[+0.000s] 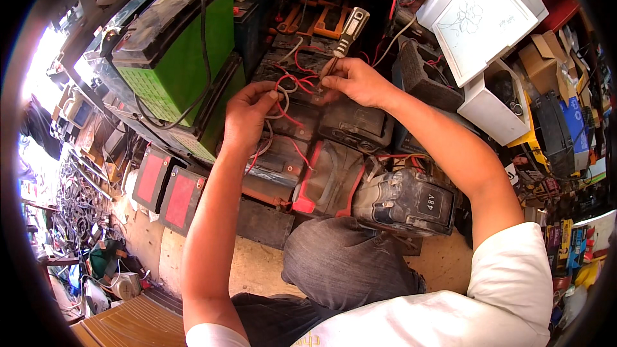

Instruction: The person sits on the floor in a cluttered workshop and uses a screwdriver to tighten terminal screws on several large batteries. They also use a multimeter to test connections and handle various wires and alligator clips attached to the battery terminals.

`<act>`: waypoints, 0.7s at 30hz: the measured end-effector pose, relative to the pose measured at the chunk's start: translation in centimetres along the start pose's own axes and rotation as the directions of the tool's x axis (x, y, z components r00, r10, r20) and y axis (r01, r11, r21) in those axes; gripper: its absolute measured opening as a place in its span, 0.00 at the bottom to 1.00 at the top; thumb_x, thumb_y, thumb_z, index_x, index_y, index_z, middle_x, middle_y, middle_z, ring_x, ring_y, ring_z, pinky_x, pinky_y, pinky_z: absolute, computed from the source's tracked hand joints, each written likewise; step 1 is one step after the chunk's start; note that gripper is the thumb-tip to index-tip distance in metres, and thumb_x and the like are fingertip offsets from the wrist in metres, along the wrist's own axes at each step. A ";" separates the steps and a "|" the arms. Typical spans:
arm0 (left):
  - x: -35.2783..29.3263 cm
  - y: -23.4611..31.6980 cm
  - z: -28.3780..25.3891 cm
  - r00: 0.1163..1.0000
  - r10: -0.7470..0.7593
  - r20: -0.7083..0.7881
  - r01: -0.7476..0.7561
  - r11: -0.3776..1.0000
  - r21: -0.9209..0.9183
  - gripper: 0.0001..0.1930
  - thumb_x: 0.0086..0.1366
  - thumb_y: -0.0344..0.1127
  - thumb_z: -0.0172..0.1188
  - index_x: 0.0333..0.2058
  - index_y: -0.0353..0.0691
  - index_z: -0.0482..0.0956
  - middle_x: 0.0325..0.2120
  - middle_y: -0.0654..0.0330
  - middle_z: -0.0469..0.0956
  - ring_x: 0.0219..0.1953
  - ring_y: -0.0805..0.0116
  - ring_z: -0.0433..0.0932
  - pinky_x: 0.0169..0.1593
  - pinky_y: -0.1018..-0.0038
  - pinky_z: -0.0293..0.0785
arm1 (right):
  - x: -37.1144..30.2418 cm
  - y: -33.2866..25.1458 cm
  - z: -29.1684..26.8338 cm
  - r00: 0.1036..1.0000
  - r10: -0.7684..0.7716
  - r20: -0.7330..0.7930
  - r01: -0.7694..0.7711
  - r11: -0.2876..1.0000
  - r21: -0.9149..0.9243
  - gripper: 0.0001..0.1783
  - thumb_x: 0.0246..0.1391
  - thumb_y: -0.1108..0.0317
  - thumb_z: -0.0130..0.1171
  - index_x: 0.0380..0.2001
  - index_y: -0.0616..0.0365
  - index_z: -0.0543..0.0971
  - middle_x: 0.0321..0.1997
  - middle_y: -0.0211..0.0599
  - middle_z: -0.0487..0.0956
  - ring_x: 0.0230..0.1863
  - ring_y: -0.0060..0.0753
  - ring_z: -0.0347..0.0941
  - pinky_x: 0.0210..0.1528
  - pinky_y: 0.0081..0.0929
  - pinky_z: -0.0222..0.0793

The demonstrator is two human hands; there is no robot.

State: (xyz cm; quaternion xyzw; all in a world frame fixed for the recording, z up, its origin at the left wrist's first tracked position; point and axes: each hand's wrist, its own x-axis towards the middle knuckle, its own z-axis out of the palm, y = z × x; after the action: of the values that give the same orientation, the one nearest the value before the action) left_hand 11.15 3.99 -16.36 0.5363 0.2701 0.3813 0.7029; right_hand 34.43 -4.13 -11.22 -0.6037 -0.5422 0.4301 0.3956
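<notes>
In the head view, a slip of the clear-handled tool (351,31), near one o'clock, could have bridged battery (357,122) terminals and sparked. The red wire (301,81) looked thin and tangled just before twelve o'clock; the left hand (246,114) pinched wiring, the right hand (355,81) the tool's shaft.

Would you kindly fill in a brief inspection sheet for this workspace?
Surface: tan floor, stained, partly hidden by batteries.
Job's things: red wires, pale wire and screwdriver, over the batteries.
Clutter: tangled cables at left; cardboard box at right.
Grip: left hand pinches the pale wire; right hand appears to hold the screwdriver by its shaft.
Cables: black cable drapes over the green battery.
Surroundings: white-framed panel bearing a line drawing, upper right.
</notes>
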 end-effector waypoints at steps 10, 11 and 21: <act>0.2 -0.7 -0.2 1.000 -0.016 -0.014 0.015 0.998 -0.067 0.11 0.64 0.30 0.60 0.45 0.34 0.78 0.35 0.61 0.81 0.36 0.75 0.78 0.42 0.79 0.75 | -0.2 -0.6 0.5 0.999 0.051 0.000 -0.051 0.998 -0.036 0.05 0.61 0.72 0.55 0.39 0.62 0.74 0.34 0.36 0.80 0.30 0.28 0.80 0.31 0.23 0.76; 0.2 -0.6 -0.3 0.999 -0.026 -0.020 0.025 0.998 -0.062 0.11 0.64 0.30 0.60 0.45 0.34 0.78 0.35 0.61 0.80 0.36 0.75 0.78 0.42 0.79 0.75 | -0.2 -0.6 0.6 0.999 0.034 -0.004 -0.034 0.998 -0.055 0.05 0.61 0.73 0.55 0.38 0.63 0.74 0.34 0.35 0.80 0.31 0.28 0.80 0.31 0.23 0.76; -0.5 0.7 0.0 0.992 -0.097 0.084 0.053 0.905 0.422 0.16 0.59 0.29 0.59 0.47 0.32 0.77 0.29 0.58 0.80 0.28 0.74 0.77 0.33 0.77 0.72 | 0.5 0.8 0.0 0.976 -0.209 0.065 0.198 0.717 -0.668 0.11 0.55 0.66 0.59 0.39 0.60 0.77 0.36 0.51 0.80 0.41 0.57 0.75 0.43 0.43 0.70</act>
State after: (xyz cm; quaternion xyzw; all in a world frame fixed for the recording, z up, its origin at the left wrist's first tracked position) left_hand 10.70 3.62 -15.68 0.6828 0.3295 0.2590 0.5985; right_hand 34.72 -3.67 -12.07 -0.6452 -0.7205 0.1554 0.2009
